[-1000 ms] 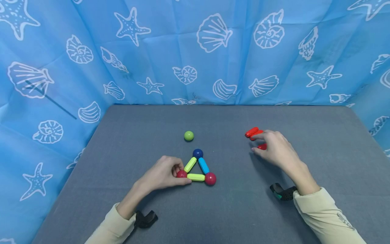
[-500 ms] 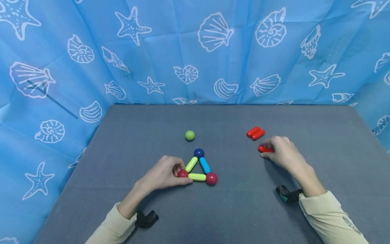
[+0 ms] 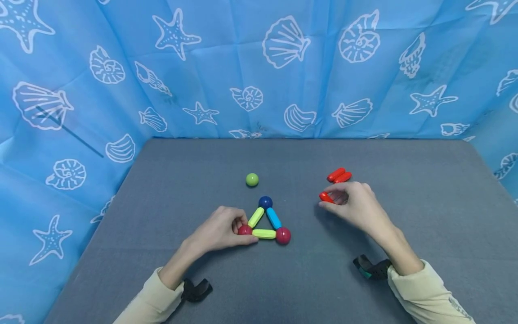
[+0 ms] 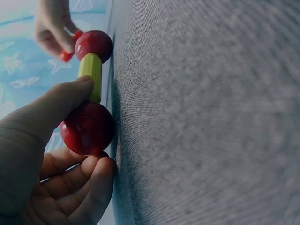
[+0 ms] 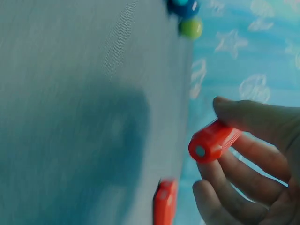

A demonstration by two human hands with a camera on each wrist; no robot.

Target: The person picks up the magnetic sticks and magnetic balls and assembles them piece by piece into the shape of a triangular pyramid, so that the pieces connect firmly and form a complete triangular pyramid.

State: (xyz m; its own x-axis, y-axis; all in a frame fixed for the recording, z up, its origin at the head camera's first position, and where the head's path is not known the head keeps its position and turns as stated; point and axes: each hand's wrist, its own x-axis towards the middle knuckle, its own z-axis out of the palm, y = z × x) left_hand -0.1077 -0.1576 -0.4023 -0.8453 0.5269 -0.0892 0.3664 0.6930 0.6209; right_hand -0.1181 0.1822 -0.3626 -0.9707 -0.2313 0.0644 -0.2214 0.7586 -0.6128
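Observation:
My left hand grips the left red ball of a flat triangle on the table. Its thumb also lies against the yellow-green magnetic rod in the left wrist view. That rod runs to a second red ball. Another yellow-green rod and a light blue rod meet at a dark blue ball. Right of the triangle, my right hand pinches a red magnetic rod between thumb and fingers, raised off the table; a round metallic-looking end faces the right wrist camera.
Two red rods lie side by side beyond my right hand. A green ball rests behind the triangle. The grey table ends at a blue curtain with a shell pattern.
My right hand first reached the nearest red rod, took hold of it, then carried it left toward the triangle. My left hand keeps its grip on the red ball; the triangle has barely shifted.

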